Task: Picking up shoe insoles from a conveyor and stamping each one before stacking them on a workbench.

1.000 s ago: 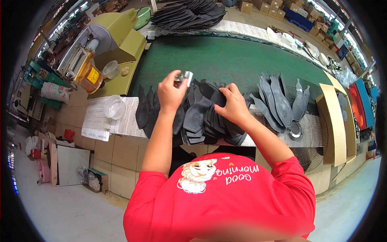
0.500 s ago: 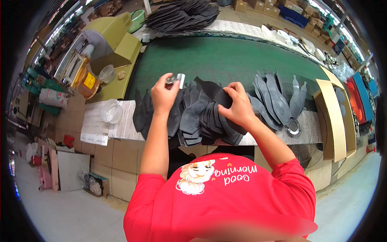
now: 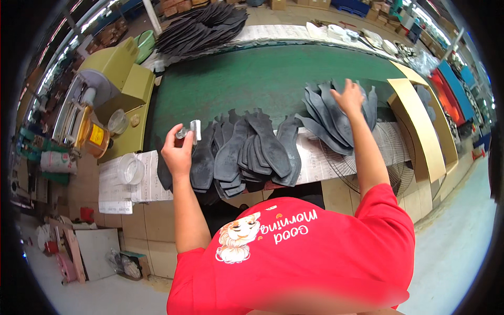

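Observation:
My left hand (image 3: 177,155) is closed on a small shiny clear-and-white object (image 3: 195,131), its exact kind unclear. Below and right of it, overlapping dark grey sole-shaped pieces (image 3: 228,157) lie fanned along the near edge of the green table. My right hand (image 3: 349,98) is over a second fan of dark sole-shaped pieces (image 3: 331,123) at the right, thumb and fingers apart near their narrow upper ends. Whether its fingertips touch a piece is hard to tell. My right forearm hides part of that fan.
An olive-green machine (image 3: 107,73) stands at the left, near a clear plastic tub (image 3: 129,169). A large stack of black pieces (image 3: 202,29) lies at the far left of the green table (image 3: 262,73). At the right are an open cardboard box (image 3: 420,126) and a round wire fan guard (image 3: 391,157).
My right hand has let go of a dark sole-shaped piece over the middle pile and moved right to the other fan. My left hand still holds the small object. The whole view has shifted.

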A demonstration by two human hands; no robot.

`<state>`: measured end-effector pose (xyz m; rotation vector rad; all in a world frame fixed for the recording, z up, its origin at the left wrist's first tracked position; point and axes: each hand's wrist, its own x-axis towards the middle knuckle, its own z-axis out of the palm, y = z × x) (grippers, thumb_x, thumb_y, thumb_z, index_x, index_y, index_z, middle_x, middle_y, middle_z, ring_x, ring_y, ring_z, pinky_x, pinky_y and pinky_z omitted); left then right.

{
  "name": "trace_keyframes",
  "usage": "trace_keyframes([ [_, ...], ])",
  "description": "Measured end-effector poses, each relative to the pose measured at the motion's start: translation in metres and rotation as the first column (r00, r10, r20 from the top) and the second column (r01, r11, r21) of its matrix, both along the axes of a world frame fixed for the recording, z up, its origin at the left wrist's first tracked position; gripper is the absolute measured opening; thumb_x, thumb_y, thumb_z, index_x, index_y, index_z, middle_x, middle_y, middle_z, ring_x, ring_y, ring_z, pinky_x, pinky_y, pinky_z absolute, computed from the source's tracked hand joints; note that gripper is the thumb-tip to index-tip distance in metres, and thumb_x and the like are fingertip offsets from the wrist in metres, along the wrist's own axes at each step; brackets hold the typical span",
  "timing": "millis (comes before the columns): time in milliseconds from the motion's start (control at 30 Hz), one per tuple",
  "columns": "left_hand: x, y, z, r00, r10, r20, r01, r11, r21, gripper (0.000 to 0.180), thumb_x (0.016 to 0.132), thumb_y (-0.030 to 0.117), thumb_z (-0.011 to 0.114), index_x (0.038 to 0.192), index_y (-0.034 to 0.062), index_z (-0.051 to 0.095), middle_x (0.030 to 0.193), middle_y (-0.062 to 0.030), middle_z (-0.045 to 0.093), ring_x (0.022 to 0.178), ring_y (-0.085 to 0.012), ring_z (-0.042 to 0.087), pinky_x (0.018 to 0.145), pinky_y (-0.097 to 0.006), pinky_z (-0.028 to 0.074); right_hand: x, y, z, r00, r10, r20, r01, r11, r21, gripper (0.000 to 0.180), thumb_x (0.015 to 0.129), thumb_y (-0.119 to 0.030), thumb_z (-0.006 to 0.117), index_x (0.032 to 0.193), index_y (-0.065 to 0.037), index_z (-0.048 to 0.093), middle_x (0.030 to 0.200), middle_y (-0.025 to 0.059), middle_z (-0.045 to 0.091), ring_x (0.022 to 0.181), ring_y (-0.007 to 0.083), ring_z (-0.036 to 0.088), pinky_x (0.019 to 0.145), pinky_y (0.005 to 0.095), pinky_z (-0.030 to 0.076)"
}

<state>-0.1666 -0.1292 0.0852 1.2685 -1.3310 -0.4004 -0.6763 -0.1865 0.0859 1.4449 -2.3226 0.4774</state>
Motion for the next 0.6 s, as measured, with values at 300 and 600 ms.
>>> trace_keyframes([
  [300,-0.041,0.008,0.026,0.990,-0.053,0.132,0.053,0.999,0.008,0.032,0.076,0.015,0.077,0.105,0.0035,0.068,0.084,-0.0096,0.071,0.073,-0.0152,0.068,0.068,-0.029,0.053,0.229,0.030,0.008,0.715,0.454,0.531,-0.695,0.544,0.470,0.062,0.076,-0.052,0.070,0.105,0.003,0.068,0.103,0.0249,0.067,0.099,0.0388,0.064,0.087,0.0447,0.051],
  [600,-0.076,0.019,0.021,0.945,-0.185,0.268,0.219,0.970,-0.102,0.033,0.073,0.017,0.076,0.103,0.0078,0.066,0.087,-0.0086,0.070,0.071,-0.0232,0.066,0.074,-0.035,0.048,0.240,0.052,0.017,0.562,0.641,0.523,-0.760,0.649,0.023,0.057,0.065,-0.036,0.077,0.105,0.004,0.069,0.101,0.0240,0.064,0.098,0.0378,0.063,0.087,0.0429,0.050],
])
